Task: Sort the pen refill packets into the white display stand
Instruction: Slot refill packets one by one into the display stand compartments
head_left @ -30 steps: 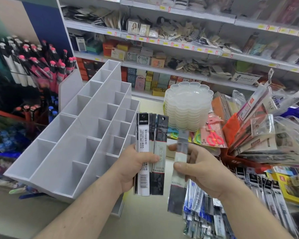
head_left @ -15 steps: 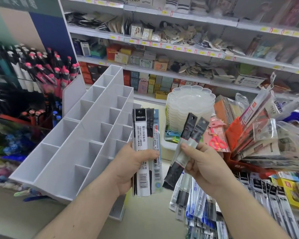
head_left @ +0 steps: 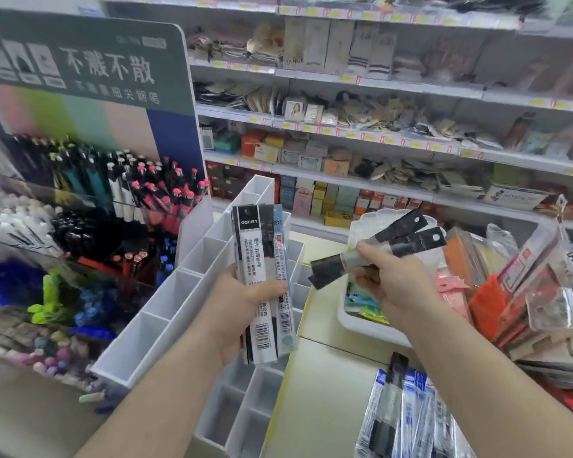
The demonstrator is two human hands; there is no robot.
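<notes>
The left hand [head_left: 242, 302] grips an upright stack of refill packets [head_left: 265, 285] in front of the white stand [head_left: 166, 312], thumb across the front. The right hand [head_left: 391, 285] pinches two dark packets [head_left: 377, 251], tilted up to the right, above a white tray [head_left: 364, 322]. More packets [head_left: 407, 418] lie loose on the counter [head_left: 325, 391] at lower right. Pens [head_left: 139, 190] fill a display to the left.
</notes>
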